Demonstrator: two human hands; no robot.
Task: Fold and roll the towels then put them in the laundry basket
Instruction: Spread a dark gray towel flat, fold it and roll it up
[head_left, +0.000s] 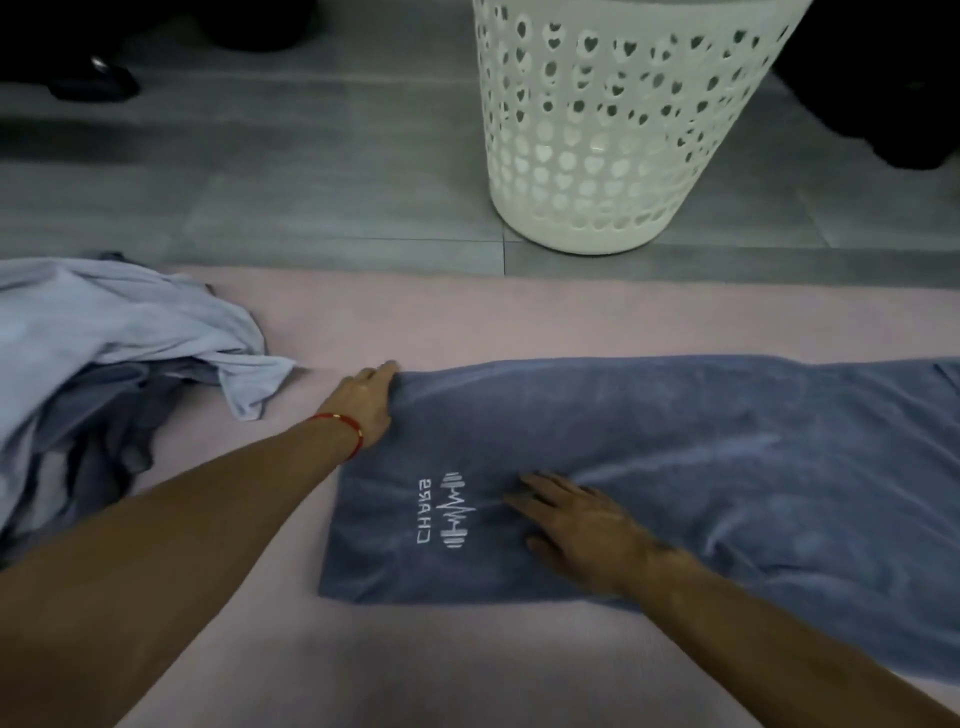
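Lying crumpled at far left are spare towels (104, 353). The left hand (363, 402) is gripping, apparently, the blue towel (675, 467) at its far corner; its length is running rightward. "CHARG" lettering (425, 512) is showing. The right hand (576, 525) is pressing flat. The laundry basket (623, 130) is standing beyond.

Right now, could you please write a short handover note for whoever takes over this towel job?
Left hand: grips the far left corner of the blue logo towel.
Right hand: lies flat, pressing the towel beside its logo.
The towel lies spread lengthwise on the pink mat, not yet rolled.
A heap of unfolded towels waits at the left.
The white laundry basket stands on the floor beyond the mat; its contents are not visible.
Left: finish folding, roll, put in the basket, then do the heap.
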